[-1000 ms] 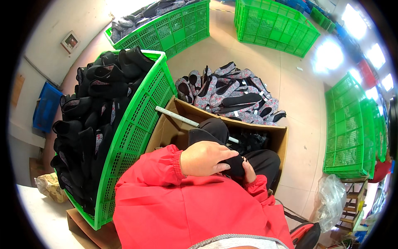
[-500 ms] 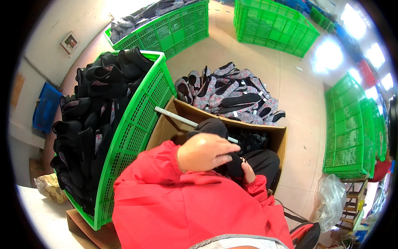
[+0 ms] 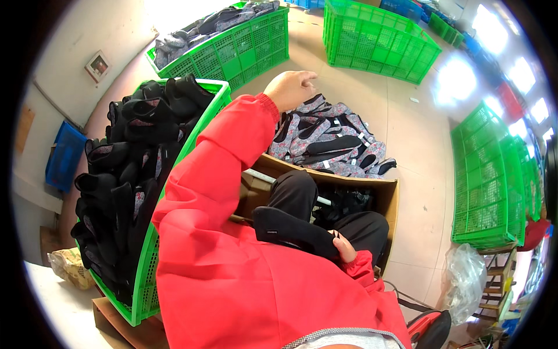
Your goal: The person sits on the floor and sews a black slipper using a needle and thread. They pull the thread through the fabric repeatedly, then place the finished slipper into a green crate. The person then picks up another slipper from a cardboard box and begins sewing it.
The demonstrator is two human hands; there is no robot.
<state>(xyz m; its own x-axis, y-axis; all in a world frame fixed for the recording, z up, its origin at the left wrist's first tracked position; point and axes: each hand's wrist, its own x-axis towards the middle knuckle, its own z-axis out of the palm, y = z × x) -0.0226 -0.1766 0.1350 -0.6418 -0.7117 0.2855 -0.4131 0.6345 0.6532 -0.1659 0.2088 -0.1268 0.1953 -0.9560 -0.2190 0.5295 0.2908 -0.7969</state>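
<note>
A soft black slip-on shoe (image 3: 293,231) lies tilted across my lap. My right hand (image 3: 344,247) grips its right end, fingers closed on the edge. My left hand (image 3: 290,90) is stretched far forward, at the far left edge of a pile of grey floral slip-on shoes (image 3: 325,142) on the floor. Nothing shows in that hand; its fingers point to the right, and the underside of the hand is hidden. The red sleeve of my left arm passes over the left side of an open cardboard box (image 3: 354,176) in front of me.
At my left stands a green crate (image 3: 197,136) heaped with black slip-on shoes (image 3: 122,198). Another green crate (image 3: 232,52) holds grey shoes further off. More green crates stand at the back (image 3: 378,46) and right (image 3: 488,180). A pale bar (image 3: 258,174) crosses the box.
My left hand has left the black shoe and swung forward and up to the far side of the floral pile. My right hand keeps the shoe, which now lies flatter and more exposed.
</note>
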